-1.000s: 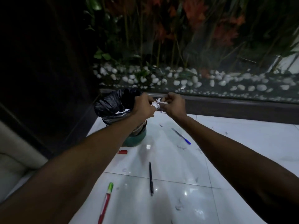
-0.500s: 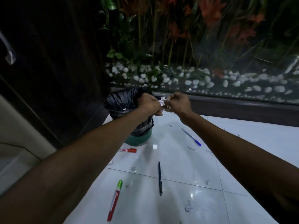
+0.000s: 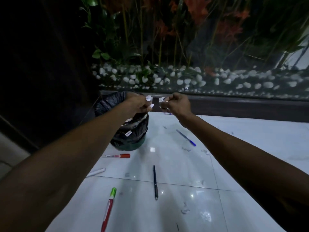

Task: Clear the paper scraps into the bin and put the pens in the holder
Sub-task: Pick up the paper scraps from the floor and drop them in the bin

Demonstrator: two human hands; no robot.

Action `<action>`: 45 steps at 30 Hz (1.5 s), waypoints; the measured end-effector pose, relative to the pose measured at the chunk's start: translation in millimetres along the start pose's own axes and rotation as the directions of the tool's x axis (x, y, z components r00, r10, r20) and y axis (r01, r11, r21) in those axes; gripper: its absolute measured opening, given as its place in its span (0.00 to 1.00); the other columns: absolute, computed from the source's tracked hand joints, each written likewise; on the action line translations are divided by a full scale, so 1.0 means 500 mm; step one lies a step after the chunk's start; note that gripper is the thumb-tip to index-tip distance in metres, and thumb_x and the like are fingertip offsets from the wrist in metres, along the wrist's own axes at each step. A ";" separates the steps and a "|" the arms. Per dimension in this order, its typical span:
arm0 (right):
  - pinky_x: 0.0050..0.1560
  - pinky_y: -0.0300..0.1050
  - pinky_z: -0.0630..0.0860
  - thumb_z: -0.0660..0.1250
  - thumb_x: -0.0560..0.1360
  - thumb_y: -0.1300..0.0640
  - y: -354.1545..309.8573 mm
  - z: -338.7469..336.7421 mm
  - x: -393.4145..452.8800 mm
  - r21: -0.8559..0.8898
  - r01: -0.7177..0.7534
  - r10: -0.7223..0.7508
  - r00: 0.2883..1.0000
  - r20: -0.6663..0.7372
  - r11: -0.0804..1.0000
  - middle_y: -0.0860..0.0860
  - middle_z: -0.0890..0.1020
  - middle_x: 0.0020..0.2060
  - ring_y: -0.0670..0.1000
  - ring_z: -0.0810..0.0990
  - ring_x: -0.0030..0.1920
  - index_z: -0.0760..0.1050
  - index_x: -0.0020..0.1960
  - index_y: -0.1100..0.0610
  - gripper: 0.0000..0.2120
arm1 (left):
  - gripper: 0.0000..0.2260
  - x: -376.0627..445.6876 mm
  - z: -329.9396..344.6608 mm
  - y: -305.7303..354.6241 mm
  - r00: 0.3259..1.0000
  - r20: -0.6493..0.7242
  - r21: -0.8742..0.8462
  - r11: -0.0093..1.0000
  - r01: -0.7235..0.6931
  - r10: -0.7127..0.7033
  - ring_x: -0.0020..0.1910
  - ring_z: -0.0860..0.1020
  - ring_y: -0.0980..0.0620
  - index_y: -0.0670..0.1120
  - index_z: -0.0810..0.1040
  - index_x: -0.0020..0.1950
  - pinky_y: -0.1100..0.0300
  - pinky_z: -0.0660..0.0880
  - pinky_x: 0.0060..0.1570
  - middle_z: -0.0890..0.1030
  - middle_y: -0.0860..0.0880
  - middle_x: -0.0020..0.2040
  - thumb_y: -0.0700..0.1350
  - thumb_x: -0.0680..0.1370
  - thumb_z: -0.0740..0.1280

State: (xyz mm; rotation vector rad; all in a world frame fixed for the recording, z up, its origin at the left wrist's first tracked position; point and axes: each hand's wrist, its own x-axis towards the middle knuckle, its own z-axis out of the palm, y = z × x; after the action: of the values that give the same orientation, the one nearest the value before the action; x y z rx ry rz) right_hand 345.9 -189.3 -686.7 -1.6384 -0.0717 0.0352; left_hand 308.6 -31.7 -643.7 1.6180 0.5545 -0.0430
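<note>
Apart now, left hand [image 3: 138,102] and right hand [image 3: 177,102] each pinch paper scraps [image 3: 149,98] over the bin [image 3: 132,129].

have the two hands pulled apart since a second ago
Yes. The left hand and right hand, each pinching white paper, now show a gap above the black-lined bin; earlier they met.

There is just one camera, worn on the person's head. It looks forward and down, along both outstretched arms. The white tiled floor [image 3: 184,164] fills the lower part, close below. Farther off, straight ahead, stands a glass wall with white pebbles [image 3: 200,79] and plants behind it. The wide lens bends the edges.
</note>
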 end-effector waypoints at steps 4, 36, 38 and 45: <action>0.39 0.46 0.83 0.80 0.68 0.61 -0.001 0.102 -0.011 -0.180 0.265 -0.241 0.960 0.144 0.947 0.56 0.86 0.35 0.50 0.86 0.36 0.82 0.41 0.62 0.08 | 0.08 0.028 -0.130 -0.038 0.951 -0.300 0.303 0.953 0.019 0.076 0.28 0.83 0.46 0.37 0.77 0.37 0.48 0.84 0.37 0.84 0.38 0.37 0.35 0.75 0.71; 0.64 0.51 0.75 0.69 0.77 0.65 0.333 -0.251 0.098 -0.911 0.125 0.082 0.982 0.170 0.394 0.51 0.78 0.69 0.55 0.75 0.68 0.76 0.71 0.52 0.23 | 0.14 0.269 0.220 -0.288 0.883 0.288 0.828 0.368 -0.424 0.370 0.56 0.79 0.45 0.45 0.83 0.58 0.53 0.78 0.55 0.80 0.46 0.57 0.35 0.73 0.70; 0.70 0.54 0.71 0.70 0.74 0.68 0.345 -0.238 0.134 -0.926 0.225 0.080 0.962 0.260 0.302 0.52 0.73 0.74 0.57 0.69 0.74 0.71 0.75 0.51 0.31 | 0.19 0.295 0.230 -0.290 0.884 0.343 0.837 0.323 -0.441 0.317 0.62 0.76 0.45 0.46 0.80 0.65 0.52 0.76 0.61 0.78 0.46 0.63 0.36 0.74 0.71; 0.66 0.54 0.76 0.69 0.74 0.68 0.404 -0.209 0.213 -0.901 0.338 0.093 0.923 0.374 0.273 0.55 0.77 0.68 0.58 0.73 0.69 0.76 0.70 0.56 0.25 | 0.18 0.310 0.284 -0.320 0.891 0.396 0.903 0.082 -0.422 0.224 0.63 0.75 0.46 0.41 0.76 0.65 0.58 0.74 0.62 0.77 0.43 0.64 0.37 0.76 0.72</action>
State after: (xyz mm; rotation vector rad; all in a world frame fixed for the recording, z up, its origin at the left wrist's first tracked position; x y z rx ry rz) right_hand 464.4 -299.6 -878.9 -2.8864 -0.6389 0.2111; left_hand 426.7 -112.4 -865.9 3.0374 -0.1269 -0.2476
